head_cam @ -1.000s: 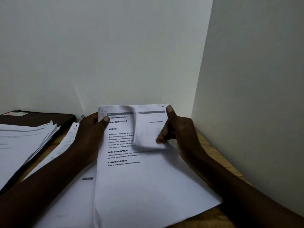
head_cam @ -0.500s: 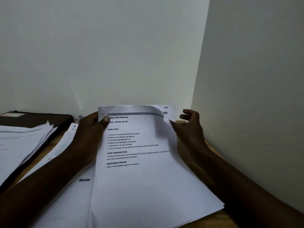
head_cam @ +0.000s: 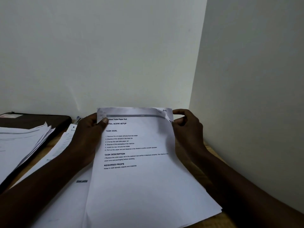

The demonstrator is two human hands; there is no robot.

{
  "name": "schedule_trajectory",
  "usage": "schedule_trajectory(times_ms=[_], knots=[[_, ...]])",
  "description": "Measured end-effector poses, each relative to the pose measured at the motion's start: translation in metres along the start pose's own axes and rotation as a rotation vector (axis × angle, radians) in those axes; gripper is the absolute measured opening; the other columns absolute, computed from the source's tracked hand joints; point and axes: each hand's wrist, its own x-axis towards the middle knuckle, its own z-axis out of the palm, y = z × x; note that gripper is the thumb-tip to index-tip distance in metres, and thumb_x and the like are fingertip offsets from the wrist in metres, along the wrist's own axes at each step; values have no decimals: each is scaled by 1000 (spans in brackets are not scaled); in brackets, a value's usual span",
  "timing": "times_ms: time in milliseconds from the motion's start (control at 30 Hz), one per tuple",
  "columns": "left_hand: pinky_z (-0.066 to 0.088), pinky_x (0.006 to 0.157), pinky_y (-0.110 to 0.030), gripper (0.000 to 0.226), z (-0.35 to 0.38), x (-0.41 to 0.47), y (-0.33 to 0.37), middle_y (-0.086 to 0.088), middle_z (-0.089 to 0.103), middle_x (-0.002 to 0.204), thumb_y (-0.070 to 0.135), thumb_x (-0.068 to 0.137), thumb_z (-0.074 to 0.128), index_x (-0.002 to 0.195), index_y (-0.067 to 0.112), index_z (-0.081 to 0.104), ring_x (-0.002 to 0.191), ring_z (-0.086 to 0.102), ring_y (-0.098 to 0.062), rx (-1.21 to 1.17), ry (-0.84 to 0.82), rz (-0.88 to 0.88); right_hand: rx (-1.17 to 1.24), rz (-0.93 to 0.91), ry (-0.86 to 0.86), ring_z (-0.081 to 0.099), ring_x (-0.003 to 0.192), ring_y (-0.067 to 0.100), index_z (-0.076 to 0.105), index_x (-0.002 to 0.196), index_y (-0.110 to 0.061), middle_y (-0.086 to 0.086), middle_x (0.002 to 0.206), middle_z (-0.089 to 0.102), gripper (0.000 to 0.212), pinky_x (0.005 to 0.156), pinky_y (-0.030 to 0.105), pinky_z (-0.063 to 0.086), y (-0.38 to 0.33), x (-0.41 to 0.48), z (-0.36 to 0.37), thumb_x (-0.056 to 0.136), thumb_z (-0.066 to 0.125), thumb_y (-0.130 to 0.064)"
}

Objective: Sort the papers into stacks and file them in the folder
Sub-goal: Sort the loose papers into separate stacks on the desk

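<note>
Printed sheaf (head_cam: 139, 178): left hand (head_cam: 87, 137) grips its top-left corner. Right hand (head_cam: 187, 129) pinches the top-right corner. Loose stack (head_cam: 21, 142) lies on dark folder (head_cam: 36, 120), bench (head_cam: 209, 148) left.

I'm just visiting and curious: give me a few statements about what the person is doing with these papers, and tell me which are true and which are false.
1. The left hand grips the top left corner of the held sheets. True.
2. The right hand lies flat on the table, away from the papers. False: it pinches the sheets' top right corner.
3. The top page carries a heading "TASK GOAL". True.
4. The dark folder lies to the right of the held sheets. False: it lies at the left, with a fanned stack of paper on it.
</note>
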Motion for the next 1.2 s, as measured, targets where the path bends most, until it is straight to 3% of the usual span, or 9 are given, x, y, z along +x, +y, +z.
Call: schedule_trajectory(times_ms=[233,367,433,600,767,833,933,1067,1200], knots=[[50,96,-51,21,-2,2,0,-26,66,116,7,101,48,116,3,63,98,64,-36,-15,12,12,-24,-95,54,56,57,1,69,87,-19,-7,62,65,19,53,10,38,-1,-5,2,82,66,-2],[53,89,-48,25,-4,2,-2,-26,66,114,8,101,48,121,-1,60,98,64,-35,-25,19,16,3,-189,130,59,84,7,66,77,-29,-11,87,62,17,68,36,50,3,-7,9,81,72,-14],[58,81,-43,24,-4,2,-1,-22,68,110,9,102,47,121,0,60,93,66,-33,-31,12,19,-3,-274,152,54,91,8,67,79,-27,-11,95,55,16,71,35,48,4,-7,9,80,74,-14],[52,91,-46,18,-4,2,1,-19,68,107,9,102,46,109,8,63,97,64,-35,-38,23,10,59,-404,98,56,80,13,61,75,-16,-7,80,59,17,62,27,40,-4,-9,8,84,73,-23],[56,83,-43,18,-4,1,2,-15,69,103,8,102,46,104,11,64,88,66,-30,-32,15,17,211,-287,-141,58,62,10,62,64,-16,-7,64,65,30,61,31,46,-11,-16,10,92,66,-24],[58,79,-39,18,-4,1,3,-14,70,100,7,102,46,103,11,64,85,66,-28,-29,18,17,346,-160,-204,63,62,14,67,73,-13,2,66,70,32,63,33,50,-13,-17,11,99,55,-25],[57,80,-40,17,-2,1,3,-14,69,100,7,102,47,106,8,63,84,66,-27,-44,15,4,397,15,-117,61,58,12,60,101,-15,3,70,69,5,54,22,46,-11,-14,11,96,58,-14],[59,75,-38,22,0,0,3,-16,70,104,8,101,48,117,6,63,89,68,-29,-33,-9,-5,27,-30,49,56,85,11,45,116,-28,-8,101,57,52,68,19,43,3,-6,9,77,79,-23],[58,83,-46,22,0,0,3,-21,70,110,9,101,48,117,6,64,96,68,-34,-27,-24,-6,121,36,62,57,71,6,51,113,-22,-8,82,61,46,58,15,42,1,-4,8,77,80,-20]])
